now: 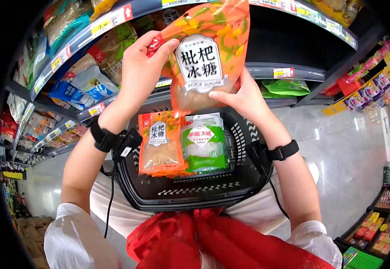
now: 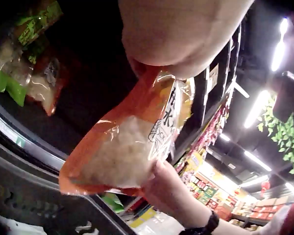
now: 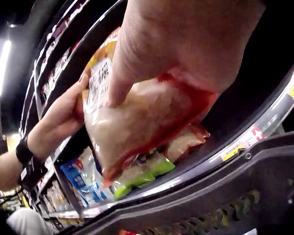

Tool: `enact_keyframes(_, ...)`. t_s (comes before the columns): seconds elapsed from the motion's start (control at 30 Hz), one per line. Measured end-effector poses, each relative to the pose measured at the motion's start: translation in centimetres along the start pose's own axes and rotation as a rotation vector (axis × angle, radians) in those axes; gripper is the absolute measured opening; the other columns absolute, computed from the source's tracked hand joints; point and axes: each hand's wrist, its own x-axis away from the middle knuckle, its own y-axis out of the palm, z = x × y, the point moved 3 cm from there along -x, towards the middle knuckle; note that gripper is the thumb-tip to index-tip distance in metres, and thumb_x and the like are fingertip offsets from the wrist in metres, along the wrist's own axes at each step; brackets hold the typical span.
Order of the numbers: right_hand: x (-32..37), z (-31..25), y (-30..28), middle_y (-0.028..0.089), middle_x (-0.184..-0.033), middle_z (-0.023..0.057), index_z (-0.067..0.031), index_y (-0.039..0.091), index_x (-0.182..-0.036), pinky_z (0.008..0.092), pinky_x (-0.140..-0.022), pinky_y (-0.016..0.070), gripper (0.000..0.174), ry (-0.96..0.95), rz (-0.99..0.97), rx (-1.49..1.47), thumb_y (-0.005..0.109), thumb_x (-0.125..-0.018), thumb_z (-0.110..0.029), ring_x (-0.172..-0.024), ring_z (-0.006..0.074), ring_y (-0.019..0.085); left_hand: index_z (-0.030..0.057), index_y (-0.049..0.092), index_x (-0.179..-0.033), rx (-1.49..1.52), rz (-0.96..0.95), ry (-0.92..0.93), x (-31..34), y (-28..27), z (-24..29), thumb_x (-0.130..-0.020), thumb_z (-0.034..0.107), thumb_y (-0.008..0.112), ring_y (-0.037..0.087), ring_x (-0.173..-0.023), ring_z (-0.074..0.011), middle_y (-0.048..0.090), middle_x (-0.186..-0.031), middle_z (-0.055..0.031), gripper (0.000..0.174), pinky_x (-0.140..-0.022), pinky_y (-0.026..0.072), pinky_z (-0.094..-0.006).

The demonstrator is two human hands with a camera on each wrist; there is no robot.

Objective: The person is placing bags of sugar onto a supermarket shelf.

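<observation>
An orange bag of rock sugar [image 1: 199, 62] is held up in front of the shelf, its printed label facing the head camera. My left hand [image 1: 143, 67] pinches its upper left corner, thumb across the front. Lower down on the other side, my right hand [image 1: 244, 96] grips the bag's edge with the thumb on the front; its other fingers are hidden behind. In the left wrist view pale lumps fill the bag's clear lower part [image 2: 122, 152]. Below, in a black basket [image 1: 159, 197], lie a stack of similar orange bags [image 1: 161, 148] and green-and-white sugar bags [image 1: 204, 148].
The basket stands between the person's knees, close to the shelf edge [image 1: 293, 72]. Blue-and-white bags [image 1: 87, 85] sit on the shelf at the left, and a green bag [image 1: 284, 87] lies on a lower shelf at the right. Small packets hang on a rack [image 1: 369, 89] farther right.
</observation>
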Motion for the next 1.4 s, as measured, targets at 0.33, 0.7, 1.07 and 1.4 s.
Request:
enact_keyframes(0.33,6.7,-2.2,5.8,0.059,-0.099,0.0119,0.0043,0.047,-0.111,0.0273,-0.073,0.0487,0.042,0.785,-0.289,-0.77,0.058,-0.083,-0.024,-0.086,0.0142,0.058,0.0044,0.045,-0.116,0.955,-0.54,-1.107,10.5,-0.9,-5.8,-0.086,0.036,0.051,0.054,-0.1,-0.018,0.053,-0.112,-0.0084,0.044,-0.082,0.0485,-0.0371)
enact_keyframes(0.7,8.8,0.9,6.2,0.06,-0.081,0.0089,0.0005,0.052,-0.101,0.0245,-0.052,0.053,0.042,1.212,-0.443,-0.631,0.056,-0.083,-0.037,-0.06,0.0142,0.06,0.0061,0.045,-0.116,0.853,-0.508,-1.432,15.7,-0.5,-8.7,-0.083,0.035,0.055,0.06,-0.09,-0.0244,0.057,-0.106,-0.0104,0.045,-0.07,0.0538,-0.0246)
enact_keyframes(1.07,8.4,4.1,9.1,0.06,-0.085,0.0036,-0.004,0.053,-0.101,0.0245,-0.053,0.0508,0.035,1.375,-0.457,-0.645,0.059,-0.081,-0.032,-0.059,0.0091,0.056,0.0075,0.046,-0.117,1.052,-0.338,-1.535,16.5,-2.0,-11.5,-0.085,0.025,0.053,0.056,-0.098,-0.018,0.056,-0.109,-0.0057,0.037,-0.075,0.0521,-0.0307)
enact_keyframes(1.4,8.3,2.2,9.0,0.05,-0.112,0.0097,-0.0001,0.037,-0.121,0.034,-0.068,0.0525,0.053,1.324,-0.486,-0.756,0.061,-0.081,-0.025,-0.096,0.0198,0.055,0.0054,0.037,-0.123,1.056,-0.34,-1.513,17.4,-2.5,-11.4,-0.086,0.021,0.054,0.052,-0.104,-0.02,0.049,-0.117,-0.0075,0.044,-0.086,0.048,-0.0387)
